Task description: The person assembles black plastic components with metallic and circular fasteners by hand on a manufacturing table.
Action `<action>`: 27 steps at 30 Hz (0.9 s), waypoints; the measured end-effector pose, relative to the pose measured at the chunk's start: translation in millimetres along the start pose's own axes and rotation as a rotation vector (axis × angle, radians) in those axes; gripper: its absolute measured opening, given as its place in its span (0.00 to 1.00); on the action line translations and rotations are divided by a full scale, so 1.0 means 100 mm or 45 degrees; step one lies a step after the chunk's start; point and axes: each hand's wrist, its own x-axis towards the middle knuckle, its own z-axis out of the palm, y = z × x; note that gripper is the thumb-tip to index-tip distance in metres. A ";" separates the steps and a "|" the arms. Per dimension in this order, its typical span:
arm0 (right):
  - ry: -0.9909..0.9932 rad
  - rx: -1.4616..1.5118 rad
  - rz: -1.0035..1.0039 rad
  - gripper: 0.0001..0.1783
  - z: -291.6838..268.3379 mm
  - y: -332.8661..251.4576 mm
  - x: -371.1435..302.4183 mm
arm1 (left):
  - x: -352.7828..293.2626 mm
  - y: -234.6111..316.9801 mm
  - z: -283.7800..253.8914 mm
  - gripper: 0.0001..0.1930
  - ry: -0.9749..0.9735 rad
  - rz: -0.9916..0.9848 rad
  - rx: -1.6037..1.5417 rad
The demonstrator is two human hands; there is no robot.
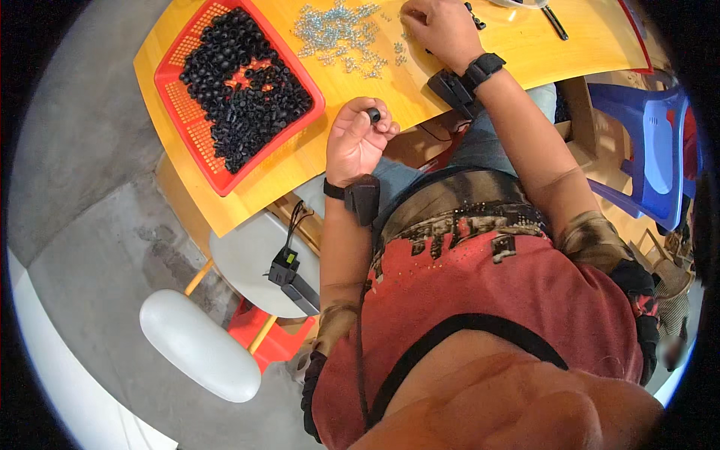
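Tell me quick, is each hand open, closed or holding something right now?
Left hand: closed, holding a small black piece.
Right hand: over the yellow table; its grip is hidden, so cannot be told.

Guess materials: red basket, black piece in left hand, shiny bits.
Red basket: likely plastic, slight sheen; molded lattice walls. Black piece in left hand: maybe plastic or rubber; smooth, evenly dark surface. Shiny bits: metal or clear plastic; bright glints, too small to tell.
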 end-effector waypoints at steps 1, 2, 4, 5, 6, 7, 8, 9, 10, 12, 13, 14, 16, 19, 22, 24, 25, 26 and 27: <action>-0.003 -0.005 0.006 0.08 0.00 -0.01 0.00 | 0.00 0.00 0.01 0.13 0.012 -0.001 0.002; -0.002 -0.007 0.009 0.08 0.01 0.01 0.00 | 0.00 0.00 0.00 0.13 0.012 -0.004 0.001; -0.028 0.016 -0.011 0.08 0.05 0.06 0.01 | 0.01 0.00 0.00 0.13 0.002 0.004 0.003; -0.030 0.019 -0.010 0.08 0.05 0.05 0.02 | 0.00 0.00 0.00 0.13 0.006 0.004 0.005; -0.049 0.011 0.014 0.08 0.05 0.03 0.03 | -0.01 0.00 0.00 0.12 0.011 0.007 0.024; -0.069 0.002 0.038 0.08 0.04 0.03 0.04 | -0.01 0.00 0.00 0.12 0.017 0.010 0.042; -0.071 0.005 0.037 0.08 0.05 0.03 0.03 | -0.01 0.00 -0.01 0.12 0.021 0.011 0.043; -0.063 0.012 0.023 0.08 0.05 0.04 0.02 | -0.01 0.00 -0.01 0.12 0.002 0.011 0.057; -0.054 0.019 0.010 0.08 0.04 0.06 0.00 | 0.00 -0.01 -0.02 0.12 -0.018 0.010 0.070; -0.030 0.060 -0.025 0.08 -0.01 0.06 -0.01 | 0.00 0.00 -0.01 0.12 -0.003 0.016 0.050; -0.002 0.098 -0.058 0.09 -0.04 0.06 -0.02 | 0.01 0.00 -0.01 0.12 0.006 0.019 0.029; -0.007 0.104 -0.057 0.09 -0.08 0.05 -0.03 | 0.00 0.01 -0.02 0.12 0.014 0.020 0.030; -0.049 0.185 -0.006 0.08 -0.17 0.03 -0.04 | 0.00 0.02 -0.05 0.13 0.023 0.047 0.030; -0.199 0.503 0.196 0.09 -0.30 -0.09 -0.15 | 0.00 0.02 -0.11 0.13 0.048 0.084 0.058; -0.357 0.883 0.304 0.06 -0.23 -0.15 -0.34 | 0.02 0.05 -0.13 0.13 0.080 0.113 0.103; -0.428 1.171 0.267 0.03 -0.16 -0.19 -0.47 | 0.08 0.03 -0.16 0.14 0.066 0.113 0.072; -0.431 1.186 0.267 0.03 -0.06 -0.21 -0.52 | 0.06 0.03 -0.15 0.14 0.077 0.114 0.083; -0.342 1.512 -0.084 0.03 0.06 -0.19 -0.57 | 0.07 0.00 -0.14 0.14 0.129 0.133 0.086; -0.247 1.834 -0.457 0.03 0.05 -0.42 -0.52 | 0.03 0.02 -0.12 0.15 0.190 0.166 0.099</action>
